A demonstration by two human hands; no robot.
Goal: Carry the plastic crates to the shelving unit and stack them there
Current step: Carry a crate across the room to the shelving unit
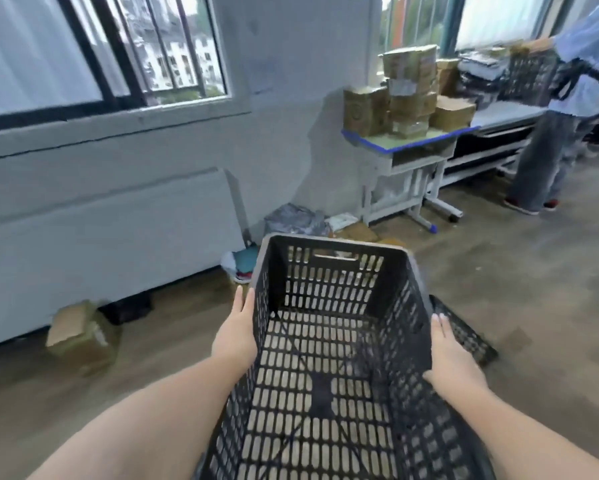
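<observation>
Both arms outstretched, the left hand (237,336) and right hand (447,355) press flat, fingers straight, against opposite sides of a black perforated plastic crate (329,348).

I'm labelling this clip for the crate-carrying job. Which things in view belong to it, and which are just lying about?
Belongs to the job:
- black crate, empty, held between left hand and right hand
- second black crate, on the floor beside it

Lying about:
- cardboard box by the wall
- desk stacked with brown parcels
- crumpled bag on the floor
</observation>
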